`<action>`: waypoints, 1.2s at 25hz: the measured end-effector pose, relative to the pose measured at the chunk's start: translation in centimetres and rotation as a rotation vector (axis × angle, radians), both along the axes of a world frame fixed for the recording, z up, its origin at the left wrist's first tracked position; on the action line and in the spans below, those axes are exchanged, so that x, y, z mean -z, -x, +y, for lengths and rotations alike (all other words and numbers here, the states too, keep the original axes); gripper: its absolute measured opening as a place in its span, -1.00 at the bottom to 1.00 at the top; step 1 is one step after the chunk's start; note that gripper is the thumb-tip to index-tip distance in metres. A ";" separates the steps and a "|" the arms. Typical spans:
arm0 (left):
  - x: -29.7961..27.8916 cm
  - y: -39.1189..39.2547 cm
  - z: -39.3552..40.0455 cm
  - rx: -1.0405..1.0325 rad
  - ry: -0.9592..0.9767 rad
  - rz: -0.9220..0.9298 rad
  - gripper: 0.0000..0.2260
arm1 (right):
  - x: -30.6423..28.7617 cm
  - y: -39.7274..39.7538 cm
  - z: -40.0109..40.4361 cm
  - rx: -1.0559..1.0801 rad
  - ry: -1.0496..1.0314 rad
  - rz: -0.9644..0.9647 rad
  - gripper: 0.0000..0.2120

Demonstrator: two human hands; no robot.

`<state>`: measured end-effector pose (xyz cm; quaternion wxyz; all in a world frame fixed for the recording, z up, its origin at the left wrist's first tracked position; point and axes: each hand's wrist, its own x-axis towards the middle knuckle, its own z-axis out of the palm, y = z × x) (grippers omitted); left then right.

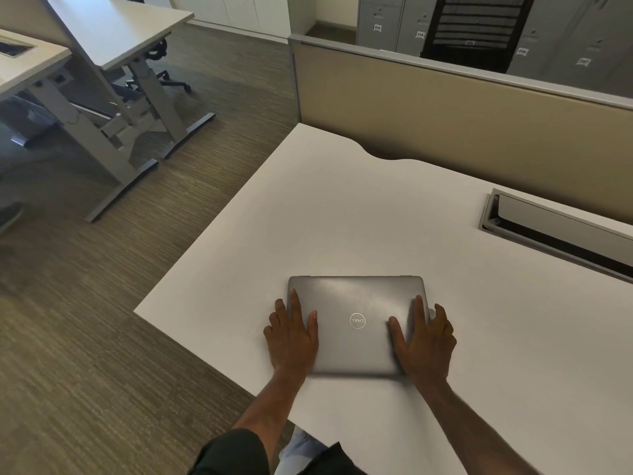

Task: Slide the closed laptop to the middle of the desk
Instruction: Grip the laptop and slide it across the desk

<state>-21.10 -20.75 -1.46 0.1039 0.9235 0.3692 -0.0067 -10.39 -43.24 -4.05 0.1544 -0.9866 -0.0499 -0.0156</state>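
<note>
Grey and closed, the laptop [356, 325] lies flat near the front left part of the white worktop [376, 217], with the left hand [293, 337] and right hand [423, 341] pressed flat on its two side edges, fingers spread, neither grip clenched round anything.

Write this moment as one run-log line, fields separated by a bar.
laptop: closed, flat on desk | left hand: flat on its left edge | right hand: flat on its right edge | step: slide
</note>
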 end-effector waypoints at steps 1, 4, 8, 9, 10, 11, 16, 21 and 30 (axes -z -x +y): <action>0.0 -0.1 -0.1 -0.009 0.013 0.005 -0.40 | -0.1 0.0 0.1 0.003 0.004 0.003 -0.30; -0.3 -0.6 -0.2 -0.063 0.085 -0.009 -0.40 | -0.3 0.0 0.5 0.007 0.023 0.033 -0.30; -0.5 -1.3 -0.5 -0.085 0.175 -0.066 -0.42 | -0.9 0.0 0.8 0.020 0.036 0.096 -0.27; -0.6 -1.5 -0.6 -0.106 0.192 -0.063 -0.42 | -1.1 -0.1 1.0 0.022 0.032 0.111 -0.26; -0.6 -1.8 -0.7 -0.135 0.211 -0.050 -0.42 | -1.3 -0.1 1.1 0.027 0.029 0.124 -0.25; -0.6 -2.2 -0.8 -0.166 0.228 -0.035 -0.41 | -1.5 -0.1 1.3 0.035 0.029 0.134 -0.25; -0.8 -2.8 -0.6 -0.269 0.352 -0.084 -0.34 | -2.0 -0.4 1.7 0.074 0.009 0.183 -0.22; -1.4 -3.0 -0.6 -0.313 0.462 -0.207 -0.31 | -2.3 -1.1 1.5 0.113 -0.095 0.241 -0.18; -1.7 -3.4 0.2 -0.165 0.451 -0.198 -0.29 | -3.1 0.6 0.3 0.232 -0.238 0.279 -0.10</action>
